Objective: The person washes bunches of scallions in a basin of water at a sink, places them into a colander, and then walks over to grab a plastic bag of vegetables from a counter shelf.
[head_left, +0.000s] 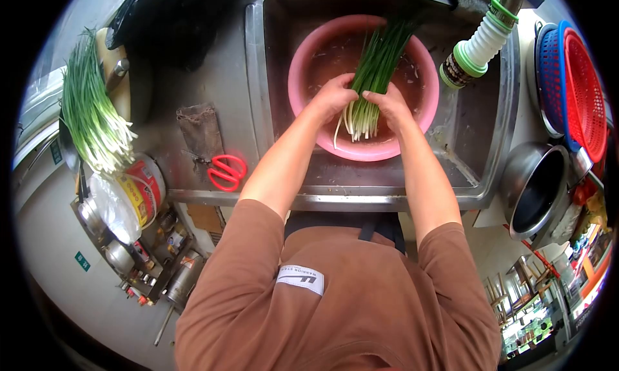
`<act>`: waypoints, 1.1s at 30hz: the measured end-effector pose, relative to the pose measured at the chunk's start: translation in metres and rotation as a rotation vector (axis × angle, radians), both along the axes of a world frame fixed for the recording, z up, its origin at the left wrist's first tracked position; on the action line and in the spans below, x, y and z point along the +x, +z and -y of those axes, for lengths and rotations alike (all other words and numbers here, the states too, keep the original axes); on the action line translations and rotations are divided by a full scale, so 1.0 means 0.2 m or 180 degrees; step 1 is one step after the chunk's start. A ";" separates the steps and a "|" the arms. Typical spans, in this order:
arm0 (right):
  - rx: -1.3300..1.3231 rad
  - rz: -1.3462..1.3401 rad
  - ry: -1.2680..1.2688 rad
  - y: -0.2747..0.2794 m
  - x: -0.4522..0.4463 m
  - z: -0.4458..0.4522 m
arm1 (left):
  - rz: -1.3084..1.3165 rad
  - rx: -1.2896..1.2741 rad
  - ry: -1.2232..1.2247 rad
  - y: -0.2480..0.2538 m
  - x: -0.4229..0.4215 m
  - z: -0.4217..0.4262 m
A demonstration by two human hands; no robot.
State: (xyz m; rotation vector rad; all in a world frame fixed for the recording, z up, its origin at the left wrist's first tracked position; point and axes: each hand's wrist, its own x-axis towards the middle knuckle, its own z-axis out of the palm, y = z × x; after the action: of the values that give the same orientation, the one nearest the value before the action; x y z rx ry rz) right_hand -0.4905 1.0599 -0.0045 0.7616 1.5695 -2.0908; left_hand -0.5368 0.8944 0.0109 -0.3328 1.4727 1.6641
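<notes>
A bunch of garlic chives, green with white stem ends, lies over the pink basin. My left hand grips the bunch from its left side, and my right hand closes on it from the right. The white ends point toward me, while the dark leaf tips reach past the far rim. Murky water with small pale scraps fills the basin. My fingers are partly hidden behind the stems.
The basin stands in a metal sink with a white-and-green faucet hose at upper right. Red-handled scissors and a dark cloth lie on the left counter. More chives rest farther left. Colanders and a steel pot stand right.
</notes>
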 end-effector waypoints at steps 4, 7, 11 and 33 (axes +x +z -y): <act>-0.0675 0.0393 -0.0187 0.05 0.01 -0.05 | -0.0174 -0.0270 -0.0546 0.05 -0.02 0.05; -0.0630 0.0334 -0.0175 0.03 0.02 -0.02 | -0.0365 -0.0730 -0.0882 0.08 0.00 0.07; -0.0597 0.0383 -0.0227 0.02 0.03 -0.01 | -0.1060 -0.1801 -0.1187 -0.06 0.06 0.11; -0.0485 0.0602 -0.0851 -0.04 0.17 0.06 | 0.0415 -0.0826 0.1337 -0.17 0.26 0.02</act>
State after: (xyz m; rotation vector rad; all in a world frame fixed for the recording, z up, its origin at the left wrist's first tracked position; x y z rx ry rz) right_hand -0.4571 1.0481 -0.0130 1.1285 1.2495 -2.2162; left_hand -0.4842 0.8903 -0.0227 -0.9301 1.5969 1.7287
